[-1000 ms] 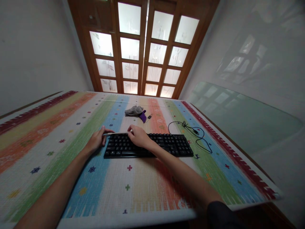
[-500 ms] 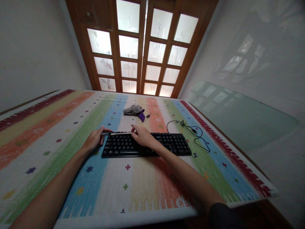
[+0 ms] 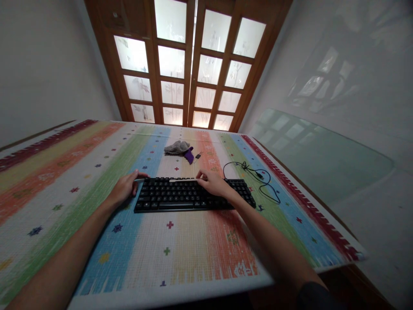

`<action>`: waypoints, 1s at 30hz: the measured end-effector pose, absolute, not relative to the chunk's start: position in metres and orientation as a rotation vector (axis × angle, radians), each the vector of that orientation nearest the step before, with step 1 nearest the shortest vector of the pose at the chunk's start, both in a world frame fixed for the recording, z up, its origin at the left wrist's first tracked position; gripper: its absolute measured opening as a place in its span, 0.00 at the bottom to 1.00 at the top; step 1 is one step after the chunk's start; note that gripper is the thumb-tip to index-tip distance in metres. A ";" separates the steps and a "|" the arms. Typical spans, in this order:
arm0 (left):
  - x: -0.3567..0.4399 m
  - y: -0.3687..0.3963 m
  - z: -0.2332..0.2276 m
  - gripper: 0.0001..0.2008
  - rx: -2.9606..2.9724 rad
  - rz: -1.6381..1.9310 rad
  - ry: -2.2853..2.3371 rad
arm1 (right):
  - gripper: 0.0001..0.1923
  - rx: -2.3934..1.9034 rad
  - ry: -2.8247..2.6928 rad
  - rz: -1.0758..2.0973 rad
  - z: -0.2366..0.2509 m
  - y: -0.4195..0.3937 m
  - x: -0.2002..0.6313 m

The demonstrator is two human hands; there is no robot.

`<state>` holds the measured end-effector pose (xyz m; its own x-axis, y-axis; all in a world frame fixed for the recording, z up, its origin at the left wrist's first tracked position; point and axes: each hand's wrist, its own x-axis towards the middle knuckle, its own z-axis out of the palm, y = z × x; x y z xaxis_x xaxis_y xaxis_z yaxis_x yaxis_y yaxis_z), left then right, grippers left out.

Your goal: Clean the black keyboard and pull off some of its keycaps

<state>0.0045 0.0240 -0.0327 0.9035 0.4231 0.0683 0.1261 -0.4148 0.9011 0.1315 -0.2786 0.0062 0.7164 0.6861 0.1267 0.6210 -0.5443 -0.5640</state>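
Note:
A black keyboard (image 3: 174,199) lies flat on the striped tablecloth in front of me. My left hand (image 3: 125,187) is at its upper left corner, fingers curled, with thumb and forefinger on the edge. In my right hand (image 3: 211,181) is a thin white stick (image 3: 183,180) with a slightly wider left end, pinched between thumb and fingers. The stick lies along the keyboard's upper rows, pointing left; its exact kind is too small to make out. My right hand and forearm cover part of the keys right of the middle.
A grey cloth (image 3: 177,147) with a purple piece (image 3: 189,156) lies beyond the keyboard, beside a small black object (image 3: 198,156). The keyboard's black cable (image 3: 266,184) loops at the right. Wooden glass-paned doors (image 3: 190,64) stand behind the table; a wall rises on each side.
My right hand has slid right along the keyboard's upper rows, carrying the white stick. My left hand stays at the upper left corner. The whole view has shifted slightly.

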 end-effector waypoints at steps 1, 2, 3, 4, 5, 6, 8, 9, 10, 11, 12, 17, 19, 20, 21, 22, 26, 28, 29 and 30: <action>0.005 0.024 -0.034 0.30 1.959 0.358 0.392 | 0.04 -2.329 -0.980 0.151 0.005 -0.284 0.134; 0.006 0.024 -0.036 0.30 1.927 0.370 0.387 | 0.03 -2.328 -0.969 0.153 0.004 -0.289 0.136; 0.006 0.025 -0.037 0.30 1.902 0.376 0.383 | 0.03 -2.327 -0.962 0.156 0.003 -0.294 0.138; 0.007 0.025 -0.039 0.30 1.886 0.378 0.381 | 0.03 -2.326 -0.957 0.155 0.003 -0.299 0.139; 0.007 0.025 -0.040 0.30 1.880 0.375 0.383 | 0.03 -2.325 -0.955 0.155 0.003 -0.304 0.141; 0.007 0.026 -0.040 0.30 1.883 0.372 0.387 | 0.03 -2.325 -0.956 0.156 0.003 -0.309 0.142; 0.007 0.026 -0.041 0.29 1.897 0.368 0.398 | 0.03 -2.328 -0.956 0.153 0.003 -0.318 0.144; 0.007 0.027 -0.040 0.29 1.904 0.367 0.405 | 0.03 -2.334 -0.952 0.148 0.004 -0.323 0.145; 0.007 0.027 -0.040 0.29 1.913 0.367 0.411 | 0.03 -2.342 -0.947 0.141 0.005 -0.327 0.146; 0.007 0.027 -0.039 0.29 1.924 0.367 0.415 | 0.03 -2.350 -0.942 0.132 0.006 -0.331 0.147; 0.007 0.027 -0.039 0.29 1.934 0.369 0.417 | 0.03 -2.357 -0.937 0.126 0.007 -0.336 0.148; 0.005 0.024 -0.034 0.28 1.960 0.367 0.409 | 0.04 -2.366 -0.908 0.134 0.011 -0.357 0.157; 0.004 0.023 -0.033 0.28 1.959 0.367 0.408 | 0.04 -2.371 -0.898 0.128 0.011 -0.365 0.161; 0.004 0.023 -0.033 0.28 1.957 0.369 0.409 | 0.05 -2.375 -0.893 0.125 0.011 -0.369 0.163; 0.004 0.023 -0.032 0.28 1.956 0.372 0.409 | 0.05 -2.380 -0.886 0.123 0.011 -0.373 0.165; 0.004 0.022 -0.032 0.28 1.954 0.371 0.409 | 0.05 -2.384 -0.878 0.123 0.010 -0.377 0.167; 0.004 0.022 -0.031 0.28 1.954 0.363 0.411 | 0.07 -2.384 -0.867 0.123 0.007 -0.391 0.175; 0.004 0.022 -0.032 0.28 1.961 0.360 0.416 | 0.08 -2.382 -0.852 0.108 0.004 -0.397 0.178; 0.004 0.023 -0.032 0.28 1.966 0.361 0.421 | 0.08 -2.383 -0.840 0.095 0.003 -0.400 0.179; 0.004 0.023 -0.033 0.28 1.970 0.360 0.425 | 0.08 -2.384 -0.828 0.082 0.002 -0.403 0.180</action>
